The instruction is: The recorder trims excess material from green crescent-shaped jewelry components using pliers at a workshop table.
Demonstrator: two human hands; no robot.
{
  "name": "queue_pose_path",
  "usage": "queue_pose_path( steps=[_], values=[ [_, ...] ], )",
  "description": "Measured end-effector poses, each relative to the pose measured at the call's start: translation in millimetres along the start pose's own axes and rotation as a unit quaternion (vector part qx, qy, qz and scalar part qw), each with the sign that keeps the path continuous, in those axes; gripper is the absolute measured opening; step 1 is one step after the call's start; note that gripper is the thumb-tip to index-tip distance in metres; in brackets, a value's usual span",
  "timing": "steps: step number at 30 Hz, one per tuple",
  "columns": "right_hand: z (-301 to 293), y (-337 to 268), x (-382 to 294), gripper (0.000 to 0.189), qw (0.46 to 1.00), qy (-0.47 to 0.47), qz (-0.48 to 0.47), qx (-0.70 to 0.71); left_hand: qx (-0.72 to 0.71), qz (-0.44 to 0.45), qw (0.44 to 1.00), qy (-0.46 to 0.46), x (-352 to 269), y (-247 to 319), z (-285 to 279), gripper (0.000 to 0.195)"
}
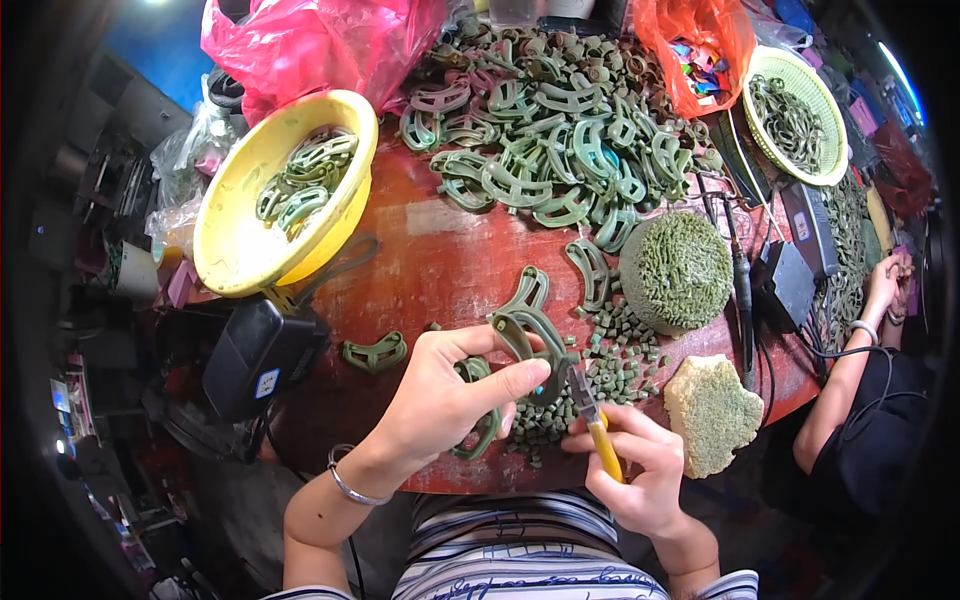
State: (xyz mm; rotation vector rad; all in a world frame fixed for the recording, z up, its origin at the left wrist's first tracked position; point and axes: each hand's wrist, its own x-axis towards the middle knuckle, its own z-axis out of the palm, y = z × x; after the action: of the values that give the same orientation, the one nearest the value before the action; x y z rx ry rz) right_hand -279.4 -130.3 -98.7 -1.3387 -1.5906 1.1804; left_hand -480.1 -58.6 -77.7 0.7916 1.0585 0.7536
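Note:
My left hand pinches a curved green moulded piece with slotted openings, probably wax or plastic. More green curved pieces show in and behind that hand, partly hidden by the fingers. In my right hand is a pair of yellow-handled cutting nippers. Their jaws meet the lower right edge of the held piece; whether they bite into it I cannot tell. Under and beyond the nippers lie many small green cut stubs. One loose green piece rests left of my hand, another above the stubs.
A heap of green pieces covers the back of the red table. A yellow basin holds more at left. At right are a round green-topped block, a sponge-like slab, a soldering-iron-like tool and another person's hands.

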Motion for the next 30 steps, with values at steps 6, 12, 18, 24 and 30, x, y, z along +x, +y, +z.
queue_pose_path(
  steps=[6, 12, 18, 24, 30],
  values=[
    [-1.8, 2.1, 0.4, 0.025, 0.999, 0.006, -0.002, 0.032, -0.172, 0.027, 0.985, 0.009, 16.0, -4.6, -13.5, 0.028],
    [-5.2, 4.2, 0.5, 0.025, 0.999, 0.03, 0.027, 0.023, -0.063, 0.025, 0.998, 0.019, 33.2, 13.8, -27.4, 0.039],
    [-3.9, 5.9, -0.3, 0.025, 0.997, 0.035, 0.048, 0.048, 0.516, 0.089, 0.845, 0.107, 52.7, 23.1, -9.2, 0.03],
    [-3.3, 6.3, -0.2, 0.023, 0.995, 0.031, 0.065, 0.062, 0.66, 0.096, 0.743, 0.051, 57.8, 21.2, -3.2, 0.035],
    [-3.2, 7.9, -0.2, 0.023, 0.997, 0.014, 0.052, 0.049, 0.628, 0.043, 0.776, 0.018, 60.2, 22.5, -9.7, 0.03]
  ],
)
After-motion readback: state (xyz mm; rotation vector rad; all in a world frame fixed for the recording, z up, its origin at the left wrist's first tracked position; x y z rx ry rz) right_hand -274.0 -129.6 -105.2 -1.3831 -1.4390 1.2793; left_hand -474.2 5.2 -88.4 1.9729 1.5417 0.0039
